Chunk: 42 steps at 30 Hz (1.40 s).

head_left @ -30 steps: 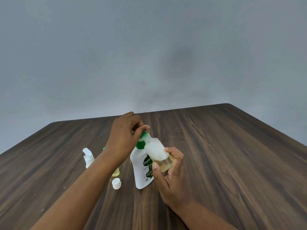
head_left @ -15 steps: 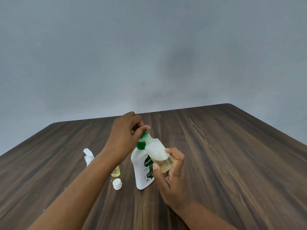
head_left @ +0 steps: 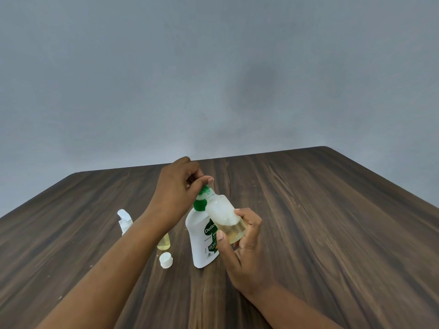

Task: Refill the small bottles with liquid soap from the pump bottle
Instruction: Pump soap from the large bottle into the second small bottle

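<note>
A white pump bottle (head_left: 200, 243) with a green pump head stands on the wooden table (head_left: 320, 222). My left hand (head_left: 177, 193) grips the pump head from above, thumb over the nozzle. My right hand (head_left: 242, 245) holds a small clear bottle (head_left: 225, 218), tilted with its mouth against the nozzle; yellow soap lies in its lower part and white foam above. Behind my left forearm stands another small bottle (head_left: 164, 243) holding yellow liquid, mostly hidden. A white cap (head_left: 165, 260) lies on the table beside it.
A small white spray bottle (head_left: 124, 222) stands at the left, partly behind my left forearm. The table's far edge meets a plain grey wall (head_left: 213, 79).
Almost nothing has moved. Both hands keep their hold, and the view has shifted very slightly.
</note>
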Each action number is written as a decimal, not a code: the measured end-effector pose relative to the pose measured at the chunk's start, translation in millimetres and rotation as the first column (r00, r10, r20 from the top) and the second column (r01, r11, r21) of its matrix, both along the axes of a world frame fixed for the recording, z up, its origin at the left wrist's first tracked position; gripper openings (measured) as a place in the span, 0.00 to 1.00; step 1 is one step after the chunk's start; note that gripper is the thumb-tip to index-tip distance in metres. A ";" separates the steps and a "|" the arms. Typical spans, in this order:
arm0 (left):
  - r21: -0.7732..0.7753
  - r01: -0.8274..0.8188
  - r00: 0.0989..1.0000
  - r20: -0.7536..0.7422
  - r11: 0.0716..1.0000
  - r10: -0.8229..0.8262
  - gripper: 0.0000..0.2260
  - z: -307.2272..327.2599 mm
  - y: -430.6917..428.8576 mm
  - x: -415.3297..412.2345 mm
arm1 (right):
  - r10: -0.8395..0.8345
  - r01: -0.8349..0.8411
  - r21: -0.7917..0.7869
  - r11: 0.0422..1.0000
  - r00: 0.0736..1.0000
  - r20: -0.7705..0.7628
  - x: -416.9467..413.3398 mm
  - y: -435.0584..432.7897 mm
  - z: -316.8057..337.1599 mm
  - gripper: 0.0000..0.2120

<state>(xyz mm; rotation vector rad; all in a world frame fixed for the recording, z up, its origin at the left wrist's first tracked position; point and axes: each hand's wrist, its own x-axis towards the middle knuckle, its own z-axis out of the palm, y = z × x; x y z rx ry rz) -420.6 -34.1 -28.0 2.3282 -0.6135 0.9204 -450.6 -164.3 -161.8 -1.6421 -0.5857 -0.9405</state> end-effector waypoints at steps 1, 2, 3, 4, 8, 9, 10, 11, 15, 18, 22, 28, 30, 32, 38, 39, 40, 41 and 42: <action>0.000 0.004 1.000 -0.002 1.000 -0.004 0.16 2.0 0.2 0.4 | 0.002 -0.002 0.005 1.000 1.000 0.004 0.1 0.6 0.5 0.22; 0.005 0.010 1.000 -0.007 1.000 -0.010 0.15 4.4 0.5 1.1 | 0.006 -0.006 0.010 1.000 1.000 0.011 0.2 1.1 1.2 0.21; 0.013 0.020 1.000 -0.015 1.000 -0.019 0.13 6.9 0.8 1.8 | 0.007 -0.008 0.014 1.000 1.000 0.019 0.4 1.5 1.5 0.20; 0.023 0.026 0.999 -0.021 0.999 -0.026 0.12 9.0 0.7 2.3 | 0.006 -0.006 0.013 1.000 1.000 0.024 0.4 1.5 1.7 0.20; 0.010 0.022 1.000 -0.004 1.000 -0.022 0.12 6.8 0.3 3.8 | -0.004 0.004 -0.005 1.000 1.000 0.011 0.7 1.2 1.2 0.18; -0.008 0.016 1.000 0.003 1.000 -0.016 0.13 3.5 0.6 3.6 | -0.002 0.002 -0.002 1.000 1.000 0.008 0.4 1.1 1.0 0.18; -0.021 0.011 1.000 0.007 1.000 -0.011 0.13 0.0 1.2 3.4 | 0.001 -0.001 0.002 1.000 1.000 0.008 0.2 1.2 1.1 0.20; -0.030 0.006 1.000 0.009 1.000 -0.005 0.13 -3.2 2.3 2.9 | 0.006 -0.006 0.002 1.000 1.000 0.008 0.0 1.4 0.7 0.21; -0.023 0.024 1.000 0.008 0.999 -0.024 0.13 -1.8 2.9 0.9 | 0.004 -0.004 -0.005 1.000 1.000 0.022 -0.4 1.7 0.5 0.23; 0.052 0.041 0.999 -0.011 0.998 -0.041 0.14 9.7 0.9 0.5 | 0.017 -0.017 -0.002 1.000 1.000 0.019 -1.0 1.6 0.8 0.20; 0.082 0.031 0.999 -0.023 0.996 -0.029 0.12 9.7 0.6 1.0 | 0.017 -0.017 0.003 1.000 0.999 0.033 -0.3 1.6 1.3 0.19; 0.045 0.019 0.999 -0.041 0.999 -0.017 0.12 3.3 2.7 1.5 | 0.015 -0.015 -0.004 1.000 1.000 0.016 -1.7 1.8 0.2 0.22; 0.084 0.027 0.998 -0.056 0.996 -0.022 0.12 10.8 1.2 0.0 | 0.023 -0.023 0.008 1.000 1.000 0.017 -1.5 2.0 0.7 0.20; 0.107 0.047 0.997 -0.072 0.993 -0.039 0.12 17.4 0.9 -0.1 | 0.028 -0.028 0.013 1.000 0.999 0.022 0.0 2.0 0.3 0.18; 0.051 0.019 0.999 -0.039 0.999 -0.017 0.13 5.9 1.3 1.5 | 0.040 -0.040 0.011 0.999 0.999 -0.013 2.1 1.5 -3.7 0.18; 0.053 0.012 1.000 -0.026 0.999 -0.011 0.12 3.2 1.4 1.8 | 0.044 -0.044 0.009 0.999 0.999 -0.010 1.5 1.2 -3.6 0.18; 0.057 0.009 1.000 -0.017 0.998 -0.008 0.12 1.8 1.7 2.0 | 0.045 -0.045 0.007 0.999 0.999 -0.003 1.3 1.2 -3.3 0.18; 0.062 0.007 1.000 -0.012 0.998 -0.007 0.12 2.3 1.6 2.0 | 0.043 -0.043 0.006 0.999 0.999 0.000 1.5 0.8 -3.2 0.19; 0.067 0.008 1.000 -0.010 0.998 -0.007 0.12 3.9 1.3 1.6 | 0.040 -0.040 0.006 0.999 0.999 -0.003 1.8 0.5 -3.2 0.19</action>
